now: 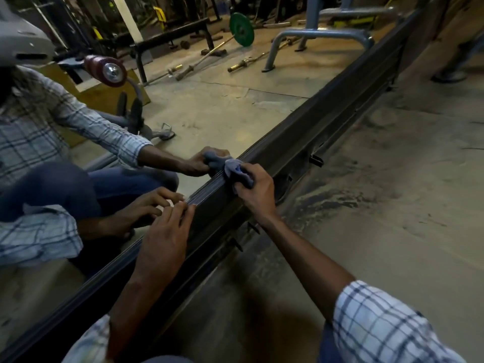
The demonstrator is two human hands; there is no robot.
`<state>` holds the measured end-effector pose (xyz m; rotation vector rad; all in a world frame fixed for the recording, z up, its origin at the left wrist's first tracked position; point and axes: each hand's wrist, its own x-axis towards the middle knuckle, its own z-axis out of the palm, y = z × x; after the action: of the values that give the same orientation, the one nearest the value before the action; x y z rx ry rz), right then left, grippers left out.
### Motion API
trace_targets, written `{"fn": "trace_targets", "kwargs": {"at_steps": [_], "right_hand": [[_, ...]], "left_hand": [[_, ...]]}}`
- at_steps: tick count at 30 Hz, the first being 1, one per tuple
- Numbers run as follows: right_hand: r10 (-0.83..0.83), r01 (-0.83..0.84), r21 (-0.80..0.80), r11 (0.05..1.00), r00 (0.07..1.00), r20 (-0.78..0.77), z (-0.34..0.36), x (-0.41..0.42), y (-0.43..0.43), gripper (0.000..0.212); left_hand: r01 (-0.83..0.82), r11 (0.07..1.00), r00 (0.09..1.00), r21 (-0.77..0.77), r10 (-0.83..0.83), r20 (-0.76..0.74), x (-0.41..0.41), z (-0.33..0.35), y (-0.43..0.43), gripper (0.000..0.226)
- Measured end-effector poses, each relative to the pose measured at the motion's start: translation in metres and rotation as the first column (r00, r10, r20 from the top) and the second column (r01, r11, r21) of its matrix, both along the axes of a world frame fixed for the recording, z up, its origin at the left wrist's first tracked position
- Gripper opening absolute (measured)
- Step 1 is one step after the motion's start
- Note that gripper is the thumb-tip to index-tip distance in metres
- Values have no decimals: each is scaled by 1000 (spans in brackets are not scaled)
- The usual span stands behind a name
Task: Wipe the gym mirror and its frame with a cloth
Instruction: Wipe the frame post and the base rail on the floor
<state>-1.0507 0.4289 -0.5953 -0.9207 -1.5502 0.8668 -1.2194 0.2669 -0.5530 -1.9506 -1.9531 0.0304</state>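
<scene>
The mirror (225, 108) fills the upper left, and its dark metal bottom frame (309, 137) runs diagonally from lower left to upper right along the floor. My right hand (255, 191) grips a bunched grey-blue cloth (237, 170) and holds it against the top edge of the frame. My left hand (167, 231) lies lower along the same frame, fingers straight and resting on its top edge where it meets the glass. Both hands and the cloth are doubled in the reflection.
The dusty concrete floor (392, 205) spreads out to the right of the frame. Small brackets (315, 159) stick out from the frame's lower side. The glass reflects a bench, barbells, a green weight plate (241, 29) and me crouching in a checked shirt.
</scene>
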Motion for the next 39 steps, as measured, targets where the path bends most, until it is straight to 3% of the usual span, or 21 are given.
{"fn": "trace_targets", "kwargs": {"at_steps": [3,7,9,12,14,17,22,26,31,33,36,39], "right_hand": [[-76,71,-90,993,995,-58,-1,14,24,35],[-145,142,-157,977,989,-10,-2,30,67,36],[-106,110,-80,991,993,47,-7,28,57,36],[48,-69,100,993,979,197,-17,29,42,44],[18,-29,68,997,989,146,-17,30,59,40],[-251,231,-199,952,965,-78,-7,25,85,34],[-74,73,29,997,996,53,-16,35,79,39],[-294,284,-195,939,955,-26,-24,53,108,35],[-97,97,-16,995,995,34,-23,52,92,38],[-158,159,-18,987,987,17,-22,54,103,35],[-405,365,-270,891,908,-108,-17,65,137,22],[-337,324,-157,933,939,-67,-12,65,141,29]], "left_hand": [[0,1000,1000,9,0,-8,-2,-5,8,86],[27,1000,1000,17,-27,8,9,-9,34,83],[46,999,998,19,-47,41,21,-10,49,81],[48,999,998,20,-48,33,43,-11,76,80],[55,998,998,20,-55,25,54,-12,91,79],[36,999,999,-6,-35,38,67,-10,108,81],[39,999,999,-7,-39,21,72,-9,126,82],[73,997,997,6,-73,-12,78,-9,138,84],[85,996,996,0,-85,-1,85,-7,157,81],[83,996,997,-13,-83,-3,89,-6,164,81],[88,996,996,-16,-88,-20,96,-4,174,81],[97,995,995,-33,-97,6,104,-5,189,82]]}}
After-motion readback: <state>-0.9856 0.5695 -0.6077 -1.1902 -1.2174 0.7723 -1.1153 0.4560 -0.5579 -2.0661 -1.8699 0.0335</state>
